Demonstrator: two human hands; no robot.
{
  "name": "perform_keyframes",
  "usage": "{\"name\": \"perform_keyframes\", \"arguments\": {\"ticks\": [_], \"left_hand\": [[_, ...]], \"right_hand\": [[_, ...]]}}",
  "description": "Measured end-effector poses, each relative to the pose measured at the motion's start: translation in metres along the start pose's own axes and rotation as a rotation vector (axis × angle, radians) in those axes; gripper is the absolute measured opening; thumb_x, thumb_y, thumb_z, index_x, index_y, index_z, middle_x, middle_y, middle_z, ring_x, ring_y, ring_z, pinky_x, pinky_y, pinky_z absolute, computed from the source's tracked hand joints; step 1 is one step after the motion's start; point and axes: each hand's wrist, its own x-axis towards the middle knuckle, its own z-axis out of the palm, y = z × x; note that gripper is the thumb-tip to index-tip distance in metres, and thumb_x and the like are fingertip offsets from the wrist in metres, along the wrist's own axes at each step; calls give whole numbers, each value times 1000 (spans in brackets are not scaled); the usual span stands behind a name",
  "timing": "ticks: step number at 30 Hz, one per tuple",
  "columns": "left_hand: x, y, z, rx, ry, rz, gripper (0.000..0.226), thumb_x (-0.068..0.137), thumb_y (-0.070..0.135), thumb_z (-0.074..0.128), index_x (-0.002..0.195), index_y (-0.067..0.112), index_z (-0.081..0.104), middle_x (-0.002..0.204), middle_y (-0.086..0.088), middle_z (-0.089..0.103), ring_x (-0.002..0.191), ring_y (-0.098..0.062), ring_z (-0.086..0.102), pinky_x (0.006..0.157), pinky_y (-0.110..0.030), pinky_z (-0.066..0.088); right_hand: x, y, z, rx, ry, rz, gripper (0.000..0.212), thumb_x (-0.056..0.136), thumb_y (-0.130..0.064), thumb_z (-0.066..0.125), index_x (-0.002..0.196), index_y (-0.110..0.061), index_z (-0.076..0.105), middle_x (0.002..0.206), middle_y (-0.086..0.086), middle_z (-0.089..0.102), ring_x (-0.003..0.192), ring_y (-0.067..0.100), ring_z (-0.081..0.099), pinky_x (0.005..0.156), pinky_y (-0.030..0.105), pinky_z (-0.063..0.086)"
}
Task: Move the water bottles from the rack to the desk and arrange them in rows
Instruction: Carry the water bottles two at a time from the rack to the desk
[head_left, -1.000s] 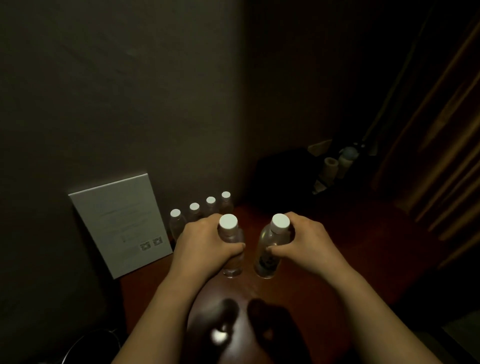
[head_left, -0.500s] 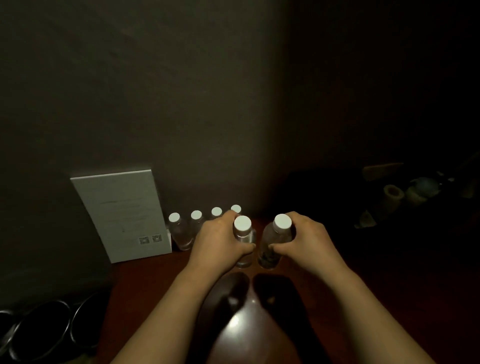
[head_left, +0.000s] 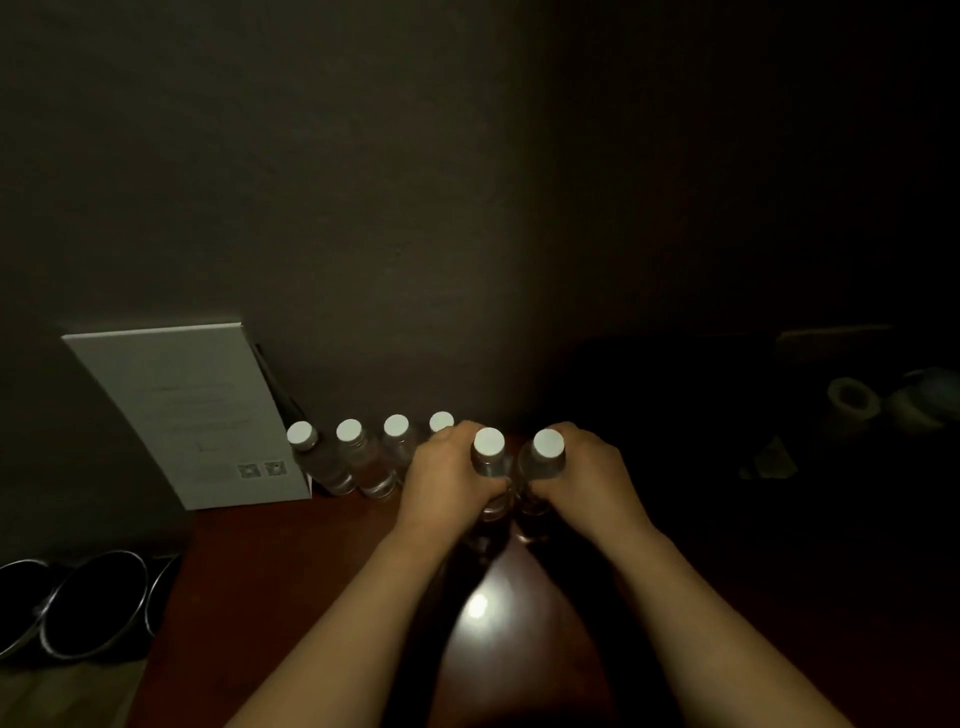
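The left hand (head_left: 451, 474) and right hand (head_left: 587, 470) each wrap the neck of a white-capped water bottle (head_left: 489, 452), (head_left: 546, 451), held upright and side by side so both can land together on the red-brown desk (head_left: 291, 561). Four bottles (head_left: 366, 457) already line the wall at ten o'clock, beside a leaning white card (head_left: 187, 410) (the row's left stop). Compared with half a second ago, the pair sits closer together and nearer that row.
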Motion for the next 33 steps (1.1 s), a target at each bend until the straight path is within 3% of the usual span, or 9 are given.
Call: {"name": "perform_keyframes", "arguments": {"ticks": [5, 9, 16, 20, 23, 29, 33], "left_hand": [[13, 1, 22, 29, 5, -44, 37, 65, 30, 77, 98, 25, 62, 90, 5, 68, 85, -19, 65, 70, -39, 54], [22, 2, 40, 118, 15, -54, 38, 69, 35, 75, 102, 25, 58, 94, 3, 67, 89, -24, 63, 69, -40, 54], [40, 2, 60, 256, 0, -88, 42, 75, 38, 74, 104, 19, 50, 95, -2, 66, 91, -27, 64, 67, -37, 50], [49, 0, 67, 286, 9, -77, 39, 79, 36, 71, 101, 18, 45, 96, -4, 67, 92, -29, 65, 62, -35, 41], [55, -3, 71, 315, -19, -66, 42, 80, 34, 72, 106, 17, 43, 100, -5, 67, 93, -30, 65, 66, -36, 44], [60, -6, 72, 348, -17, -82, 42, 82, 32, 71, 109, 16, 42, 99, -5, 66, 91, -30, 66, 67, -39, 52], [63, -9, 71, 366, -10, -101, 46, 81, 33, 72, 112, 17, 42, 102, -4, 65, 91, -28, 65, 66, -39, 52]], "right_hand": [[28, 24, 22, 11, 18, 26, 28, 76, -42, 68, 97, -23, 64, 92, -5, 67, 84, 16, 65, 66, 20, 41], [46, 37, 37, -2, 29, 28, 31, 79, -52, 57, 88, -22, 62, 83, -5, 66, 78, 16, 65, 62, 23, 46], [63, 53, 52, 75, 15, 62, 33, 82, -49, 60, 104, -25, 64, 100, -8, 70, 95, 11, 66, 75, 21, 48], [69, 55, 56, 157, -23, 79, 31, 81, -50, 60, 100, -27, 64, 96, -11, 70, 93, 7, 67, 79, 24, 54], [74, 56, 57, 187, -30, 55, 27, 83, -40, 65, 106, -26, 65, 105, -8, 70, 102, 11, 65, 86, 26, 52], [82, 55, 62, 253, -28, 48, 45, 78, -25, 74, 121, -24, 61, 120, -1, 66, 114, 18, 61, 97, 32, 49], [83, 53, 61, 255, -39, 5, 45, 80, -22, 74, 123, -22, 61, 124, 0, 64, 117, 17, 59, 96, 23, 44]]}}
